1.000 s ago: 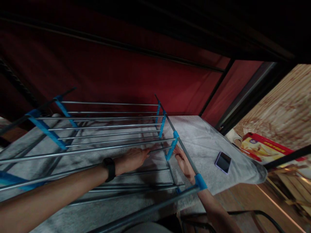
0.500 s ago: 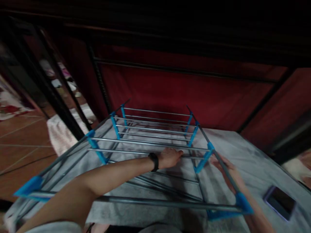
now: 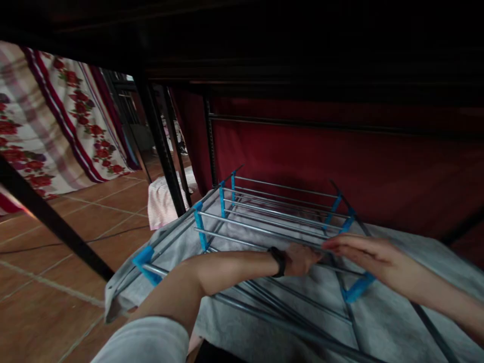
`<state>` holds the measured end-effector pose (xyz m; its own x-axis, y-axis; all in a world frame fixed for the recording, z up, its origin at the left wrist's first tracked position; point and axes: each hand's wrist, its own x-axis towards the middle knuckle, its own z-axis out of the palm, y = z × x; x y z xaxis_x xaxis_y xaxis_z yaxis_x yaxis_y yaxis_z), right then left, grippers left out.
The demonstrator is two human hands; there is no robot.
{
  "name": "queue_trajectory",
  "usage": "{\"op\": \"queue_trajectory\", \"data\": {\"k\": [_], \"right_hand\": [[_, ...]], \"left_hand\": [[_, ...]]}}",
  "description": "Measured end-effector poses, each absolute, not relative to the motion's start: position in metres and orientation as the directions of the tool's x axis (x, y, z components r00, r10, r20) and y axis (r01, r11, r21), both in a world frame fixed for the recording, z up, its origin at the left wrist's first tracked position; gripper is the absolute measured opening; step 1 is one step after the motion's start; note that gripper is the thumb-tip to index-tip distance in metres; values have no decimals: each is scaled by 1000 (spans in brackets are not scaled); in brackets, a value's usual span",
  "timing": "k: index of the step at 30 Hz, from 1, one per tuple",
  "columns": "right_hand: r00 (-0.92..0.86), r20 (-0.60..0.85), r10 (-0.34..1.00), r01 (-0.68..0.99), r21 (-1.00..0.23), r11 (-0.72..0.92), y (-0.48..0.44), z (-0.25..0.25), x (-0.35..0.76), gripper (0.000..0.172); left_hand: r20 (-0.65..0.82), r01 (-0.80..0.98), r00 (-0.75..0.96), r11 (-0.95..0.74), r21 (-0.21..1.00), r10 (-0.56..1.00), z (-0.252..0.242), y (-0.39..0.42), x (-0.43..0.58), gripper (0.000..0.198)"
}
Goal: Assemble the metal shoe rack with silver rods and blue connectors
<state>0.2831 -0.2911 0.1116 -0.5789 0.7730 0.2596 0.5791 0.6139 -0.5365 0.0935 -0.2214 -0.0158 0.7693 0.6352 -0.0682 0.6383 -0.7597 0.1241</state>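
Observation:
A rack of grey metal tubes (image 3: pixel 264 229) joined by blue plastic connectors (image 3: pixel 199 226) lies in front of me on a grey sheet. My left hand (image 3: pixel 301 258), with a black band on its wrist, reaches across the rack. Its fingers are curled at a lower tube near the right side; the fingertips are partly hidden. My right hand (image 3: pixel 365 252) is over the right side of the rack. Its fingers are stretched out to the left, close to the upper tube and just beside my left hand. I cannot tell whether they touch the tube.
The grey sheet (image 3: pixel 401 257) covers a bunk bed's lower level. Dark metal posts (image 3: pixel 162 146) stand at left, and a dark frame (image 3: pixel 264 45) hangs low overhead. A red cloth (image 3: pixel 283 156) closes the back. A flowered curtain (image 3: pixel 75 121) and tiled floor (image 3: pixel 56 287) lie left.
My view has swung left. My right hand has come from outside the rack's right side to over the tubes beside my left hand, which stays at the lower tube. The phone is out of view.

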Motion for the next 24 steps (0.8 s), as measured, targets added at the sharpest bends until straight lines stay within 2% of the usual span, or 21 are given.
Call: {"op": "queue_trajectory", "data": {"k": [3,6,8,11,13,15,17,19,22,24], "right_hand": [[-754,27,656,559,-498,663,-282,96,245,35],[-768,-205,606,626,-441,644,-275,73,235,37],[-756,-285,589,651,-421,632,-272,53,235,36],[-721,-271,637,689,-374,621,-272,21,237,38],[-701,-246,669,710,-326,624,-274,4,240,38],[-693,-293,659,721,-256,644,-276,-6,247,36],[-671,-388,631,730,-200,653,-277,-7,256,36],[-644,-447,621,749,-204,630,-278,-5,266,32],[-610,-473,635,778,-208,593,-280,0,277,26],[-571,-468,674,804,-153,575,-282,2,276,26]], "left_hand": [[-99,678,735,-722,140,671,-15,-218,84,31],[-107,694,720,-706,143,686,-21,-215,82,26],[-128,671,741,-730,130,659,-27,-212,86,24],[-156,622,779,-780,69,608,-36,-209,91,22],[-116,588,804,-809,4,584,-40,-209,92,21],[-58,582,811,-813,-30,583,-41,-211,88,22],[-36,613,790,-790,3,612,-42,-215,83,26],[-50,652,758,-755,74,650,-43,-218,79,34],[-66,679,731,-714,171,680,-49,-216,75,41],[-64,686,715,-682,252,696,-57,-212,74,41]]}}
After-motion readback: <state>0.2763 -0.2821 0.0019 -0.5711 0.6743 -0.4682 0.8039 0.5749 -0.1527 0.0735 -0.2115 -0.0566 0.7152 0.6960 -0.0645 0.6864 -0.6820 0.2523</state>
